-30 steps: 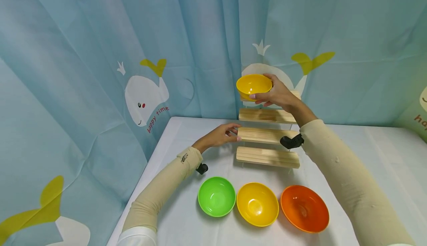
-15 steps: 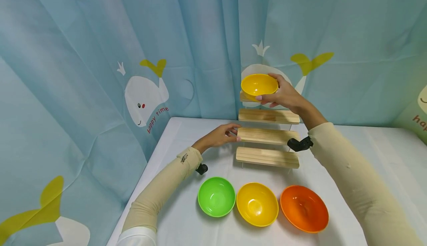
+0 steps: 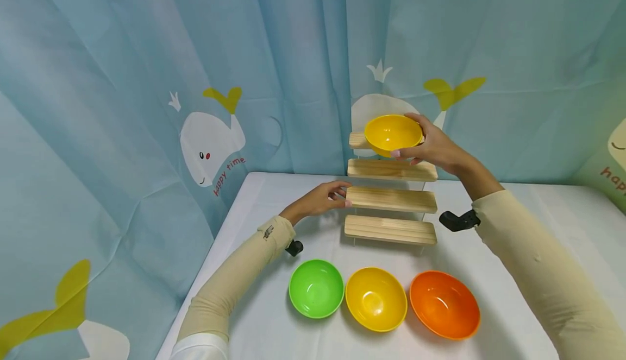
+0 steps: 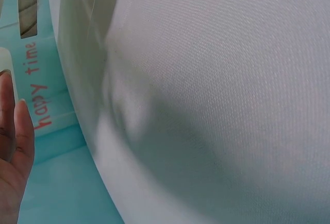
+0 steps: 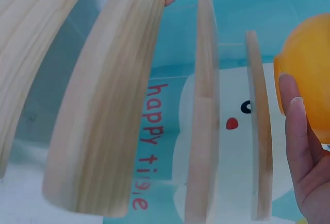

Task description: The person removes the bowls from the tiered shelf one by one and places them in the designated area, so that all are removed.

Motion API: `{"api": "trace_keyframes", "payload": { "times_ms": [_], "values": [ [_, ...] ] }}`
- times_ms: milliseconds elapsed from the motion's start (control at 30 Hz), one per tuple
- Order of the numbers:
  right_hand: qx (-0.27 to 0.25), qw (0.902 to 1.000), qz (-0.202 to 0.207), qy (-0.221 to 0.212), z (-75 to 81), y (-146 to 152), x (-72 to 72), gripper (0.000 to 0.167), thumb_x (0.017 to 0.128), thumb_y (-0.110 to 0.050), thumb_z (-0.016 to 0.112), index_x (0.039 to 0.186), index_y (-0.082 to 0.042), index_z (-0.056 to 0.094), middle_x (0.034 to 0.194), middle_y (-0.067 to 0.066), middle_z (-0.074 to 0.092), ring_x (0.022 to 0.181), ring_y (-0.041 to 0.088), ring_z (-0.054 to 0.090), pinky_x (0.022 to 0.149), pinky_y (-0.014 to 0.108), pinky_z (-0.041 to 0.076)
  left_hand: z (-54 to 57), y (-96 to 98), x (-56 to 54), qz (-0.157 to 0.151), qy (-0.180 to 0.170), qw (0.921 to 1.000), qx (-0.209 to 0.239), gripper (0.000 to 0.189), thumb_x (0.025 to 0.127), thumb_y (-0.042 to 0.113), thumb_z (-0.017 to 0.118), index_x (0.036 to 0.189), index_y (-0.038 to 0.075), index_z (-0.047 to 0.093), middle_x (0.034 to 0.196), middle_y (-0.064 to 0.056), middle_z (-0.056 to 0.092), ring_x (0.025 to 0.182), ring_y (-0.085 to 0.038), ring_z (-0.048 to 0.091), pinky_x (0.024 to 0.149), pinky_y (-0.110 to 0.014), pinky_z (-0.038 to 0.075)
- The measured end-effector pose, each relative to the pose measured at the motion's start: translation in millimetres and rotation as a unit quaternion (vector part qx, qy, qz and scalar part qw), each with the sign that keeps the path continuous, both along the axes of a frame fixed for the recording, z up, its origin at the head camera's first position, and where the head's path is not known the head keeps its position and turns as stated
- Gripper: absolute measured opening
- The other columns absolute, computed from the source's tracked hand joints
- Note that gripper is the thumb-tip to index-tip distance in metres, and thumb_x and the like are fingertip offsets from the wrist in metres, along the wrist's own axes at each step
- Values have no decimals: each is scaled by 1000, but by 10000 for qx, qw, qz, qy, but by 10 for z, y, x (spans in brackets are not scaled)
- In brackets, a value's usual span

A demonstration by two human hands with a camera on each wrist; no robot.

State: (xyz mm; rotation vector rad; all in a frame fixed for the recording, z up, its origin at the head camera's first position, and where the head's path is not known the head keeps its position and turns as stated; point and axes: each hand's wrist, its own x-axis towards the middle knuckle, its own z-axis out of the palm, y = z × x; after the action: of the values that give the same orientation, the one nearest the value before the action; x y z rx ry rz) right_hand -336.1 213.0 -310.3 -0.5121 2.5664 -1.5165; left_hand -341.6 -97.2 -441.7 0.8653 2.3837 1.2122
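A small yellow bowl [image 3: 393, 132] is tilted slightly toward me in front of the top step of a wooden tiered shelf [image 3: 391, 200]. My right hand [image 3: 435, 145] grips its right side, thumb in front and fingers behind. From the right wrist, the bowl [image 5: 312, 69] shows a narrow gap from the nearest wooden board [image 5: 260, 131]. My left hand [image 3: 320, 198] holds the left end of the shelf's third board down, thumb at the front edge and fingers bent behind. In the left wrist view only part of the left hand [image 4: 15, 147] appears.
Along the table front sit a green bowl [image 3: 317, 288], a larger yellow bowl [image 3: 376, 299] and an orange bowl [image 3: 444, 304]. A blue curtain [image 3: 293, 67] with whale prints hangs behind the white table [image 3: 513, 240]. Black wrist cameras [image 3: 459, 221] stick out from the sleeves.
My right hand has carried the small yellow bowl to the right and slightly down, uncovering the left end of the top board. The left hand and the bowls on the table stay put.
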Motion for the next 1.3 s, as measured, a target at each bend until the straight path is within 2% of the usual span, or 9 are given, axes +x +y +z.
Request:
{"api": "trace_keyframes", "payload": {
  "times_ms": [267, 400, 533, 633, 800, 967, 1300],
  "values": [
    [63, 9997, 72, 210, -72, 128, 98, 99, 88, -14, 77, 161, -17, 11, 150, 18, 33, 102, 21, 53, 67, 32, 60, -25, 0, -32, -34, 41, 10000, 45, 58, 98, 27, 68, 150, 14, 48, 138, -11, 58, 120, -23, 59, 96, -30, 52],
    [40, 9995, 161, 264, -80, 169, 182, 98, 87, -12, 77, 161, -16, 12, 149, 16, 34, 115, 23, 45, 76, 21, 56, -35, 0, -42, -60, 53, 10000, 38, 57, 98, 27, 68, 149, 13, 48, 138, -10, 58, 123, -24, 58, 98, -29, 51],
    [85, 9993, 193, 315, -79, 225, 280, 98, 86, -9, 78, 160, -15, 14, 148, 15, 34, 121, 24, 43, 85, 11, 48, -22, 1, -30, -35, 32, 10000, 14, 57, 98, 27, 68, 149, 13, 48, 138, -11, 58, 123, -25, 58, 97, -30, 52],
    [166, 9991, 228, 327, -89, 287, 359, 99, 84, -7, 78, 160, -14, 14, 147, 16, 34, 117, 26, 44, 82, 14, 51, -12, 3, -16, 10, -17, 10000, 3, 57, 98, 28, 68, 150, 14, 48, 137, -11, 58, 121, -24, 59, 95, -31, 52],
    [251, 9983, 283, 445, -144, 387, 499, 100, 82, -4, 80, 159, -14, 17, 145, 13, 35, 112, 21, 48, 81, 15, 53, -11, 6, -8, 44, -60, 10000, -5, 58, 97, 30, 69, 150, 16, 48, 136, -10, 59, 120, -23, 59, 95, -32, 53],
    [324, 9968, 354, 632, -237, 477, 641, 102, 78, -1, 83, 157, -11, 20, 142, 8, 37, 109, 14, 51, 82, 15, 54, -14, 5, -12, 38, -67, 10000, -15, 58, 97, 31, 69, 149, 17, 49, 136, -10, 59, 118, -23, 60, 93, -32, 53],
    [384, 9950, 503, 767, -482, 718, 942, 104, 76, 1, 84, 157, -8, 19, 141, 9, 36, 107, 8, 51, 79, 18, 57, -6, 1, -3, 32, -41, 10000, -43, 57, 97, 32, 68, 149, 17, 49, 141, -10, 56, 120, -23, 59, 97, -33, 52]
  ]
}}
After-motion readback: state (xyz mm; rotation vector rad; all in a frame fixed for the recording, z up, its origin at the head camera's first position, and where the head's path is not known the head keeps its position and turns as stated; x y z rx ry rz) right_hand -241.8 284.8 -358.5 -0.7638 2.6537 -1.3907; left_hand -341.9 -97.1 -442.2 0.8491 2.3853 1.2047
